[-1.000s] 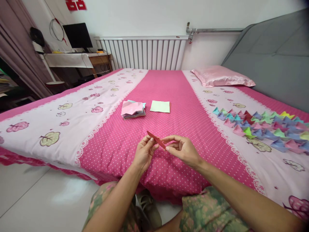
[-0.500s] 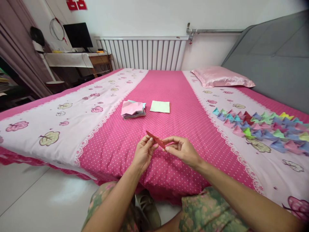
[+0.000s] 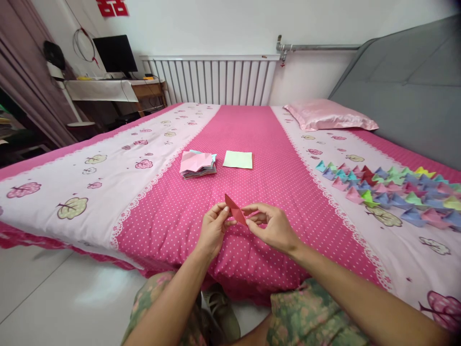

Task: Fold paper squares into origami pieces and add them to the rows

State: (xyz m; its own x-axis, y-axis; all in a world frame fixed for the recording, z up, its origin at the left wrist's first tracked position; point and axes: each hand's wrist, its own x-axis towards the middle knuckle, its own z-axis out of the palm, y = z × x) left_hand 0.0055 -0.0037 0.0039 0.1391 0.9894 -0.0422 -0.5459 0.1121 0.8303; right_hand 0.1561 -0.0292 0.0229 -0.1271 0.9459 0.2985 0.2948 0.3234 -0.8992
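Observation:
Between my two hands, above the near part of the bed, is a small folded red paper [image 3: 236, 211] with pointed ends. My left hand [image 3: 214, 226] pinches its left side between thumb and fingers. At its right side, the thumb and fingertips of my right hand [image 3: 272, 223] close on the lower end. Farther off lie a stack of creased paper sheets [image 3: 197, 164], pink on top, and a flat pale green sheet [image 3: 238, 159]. Several rows of folded paper boats [image 3: 392, 185] in many colours stand on the right of the bed.
The bed [image 3: 165, 226] has a pink dotted cover with white printed bands. A pink pillow [image 3: 329, 115] lies by the grey headboard [image 3: 406, 81]. Behind the bed are a radiator [image 3: 216, 80] and a desk [image 3: 147, 90] with a monitor [image 3: 115, 54].
The red paper has turned between my fingers, so more of its broad face shows and its tip points more steeply upward. Both hands keep their grip.

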